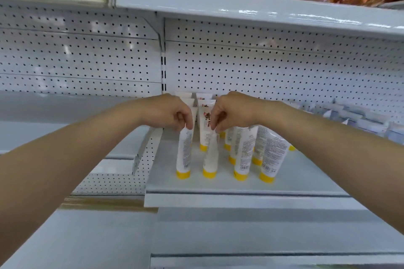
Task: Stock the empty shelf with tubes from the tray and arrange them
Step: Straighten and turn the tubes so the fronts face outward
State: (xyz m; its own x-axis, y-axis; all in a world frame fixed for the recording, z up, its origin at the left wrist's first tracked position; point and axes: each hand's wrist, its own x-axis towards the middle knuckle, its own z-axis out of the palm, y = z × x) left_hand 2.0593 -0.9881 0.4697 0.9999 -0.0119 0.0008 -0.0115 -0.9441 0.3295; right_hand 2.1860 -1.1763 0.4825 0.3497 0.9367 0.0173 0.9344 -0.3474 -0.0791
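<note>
- Both hands are working the front row of the shelf [240, 194], standing tubes cap-down. The left hand [172, 113] pinches the crimped top of the front-left tube [184, 153], and its yellow cap sits on the shelf close to the near edge.
- The right hand [227, 109] pinches the top of the second tube [210, 159], just to the right. That one is smeared by motion blur, so I can't tell if its cap is fully down.
- The front-right tubes [242, 157] stand further along and lean to the right. The back tubes [205, 124] stand behind them, towards the pegboard [262, 61].
- The tray isn't in view, so no idea how many are left.
- My take: get each cap flat on the shelf before loosening the pinch. They look top-heavy on those small caps and could domino into their neighbours.
- Line both caps up with the other yellow caps along the front, with even gaps.
- The front ones show the small print, while one behind shows big red lettering. I'd twist them so the lettering faces out.
- Let go one hand at a time and lift straight up, so fingers don't drag a tube over.
</note>
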